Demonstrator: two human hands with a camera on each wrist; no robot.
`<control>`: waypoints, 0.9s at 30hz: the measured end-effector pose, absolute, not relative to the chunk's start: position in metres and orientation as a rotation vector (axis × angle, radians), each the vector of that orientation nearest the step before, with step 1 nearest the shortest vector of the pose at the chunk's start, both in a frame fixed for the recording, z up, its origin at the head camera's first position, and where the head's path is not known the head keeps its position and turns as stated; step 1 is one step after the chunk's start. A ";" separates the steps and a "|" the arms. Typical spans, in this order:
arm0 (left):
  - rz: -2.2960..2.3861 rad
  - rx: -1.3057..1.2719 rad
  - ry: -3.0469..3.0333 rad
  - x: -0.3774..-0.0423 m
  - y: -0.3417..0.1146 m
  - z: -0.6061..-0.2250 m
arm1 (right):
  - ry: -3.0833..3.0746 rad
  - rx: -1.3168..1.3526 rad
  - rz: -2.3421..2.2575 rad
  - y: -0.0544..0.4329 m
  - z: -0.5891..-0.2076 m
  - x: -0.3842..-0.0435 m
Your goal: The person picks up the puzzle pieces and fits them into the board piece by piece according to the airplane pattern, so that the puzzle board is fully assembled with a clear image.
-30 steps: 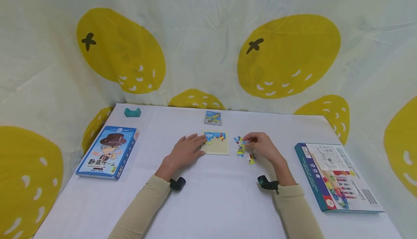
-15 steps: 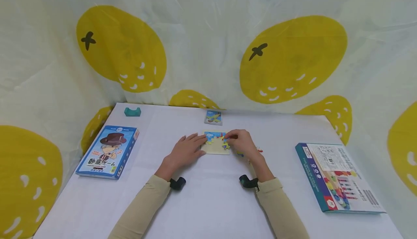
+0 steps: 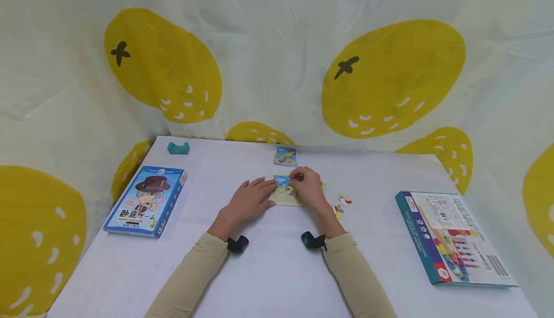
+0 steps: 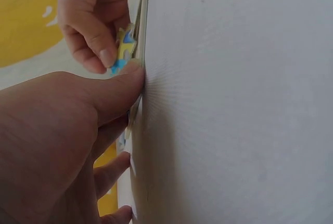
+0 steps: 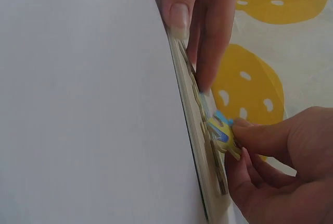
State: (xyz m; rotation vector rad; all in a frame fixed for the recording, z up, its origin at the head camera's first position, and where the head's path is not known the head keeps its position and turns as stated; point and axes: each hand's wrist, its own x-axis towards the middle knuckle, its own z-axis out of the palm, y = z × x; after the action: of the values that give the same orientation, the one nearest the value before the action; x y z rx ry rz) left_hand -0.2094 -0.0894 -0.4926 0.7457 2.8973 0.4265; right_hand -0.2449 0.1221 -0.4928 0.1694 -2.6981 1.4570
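Note:
A small jigsaw puzzle board with a pale frame lies mid-table, blue and yellow pieces fitted along its upper part. My left hand rests on the board's left edge, fingers extended; in the left wrist view the thumb touches its near edge. Between thumb and fingers, my right hand pinches a yellow and blue puzzle piece, tilted over the board among the fitted pieces. That hand covers the board's right side. Several loose puzzle pieces lie to the right, some partly hidden behind the right hand and wrist.
Behind the board sits a small airplane picture. A blue game box lies at the left, with a green notched block beyond it. At the right lies a large flat box. A fruit-patterned curtain hangs behind the table.
My right hand has gone from the loose pieces leftward to the board, carrying a puzzle piece, and now holds it farther left over the board. The left hand has stayed on the board's edge.

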 end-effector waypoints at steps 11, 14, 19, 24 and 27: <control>0.414 0.744 2.896 -0.210 -0.089 -0.493 | -2.647 0.055 1.333 0.107 -0.498 -0.249; 0.428 0.747 2.891 -0.209 -0.089 -0.492 | -2.663 0.038 1.290 0.105 -0.497 -0.250; 0.421 0.744 2.890 -0.209 -0.089 -0.490 | -2.699 0.042 1.236 0.103 -0.494 -0.249; 0.423 0.750 2.890 -0.209 -0.089 -0.490 | -2.739 0.078 1.206 0.106 -0.490 -0.247; 0.427 0.752 2.888 -0.209 -0.090 -0.490 | -2.804 0.110 1.199 0.110 -0.485 -0.245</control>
State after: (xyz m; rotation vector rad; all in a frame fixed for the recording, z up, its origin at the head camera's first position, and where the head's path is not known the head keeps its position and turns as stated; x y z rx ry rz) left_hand -0.2088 -0.0898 -0.4900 0.7520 2.8877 0.4267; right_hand -0.2450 0.1103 -0.4848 0.1101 -2.8043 1.1988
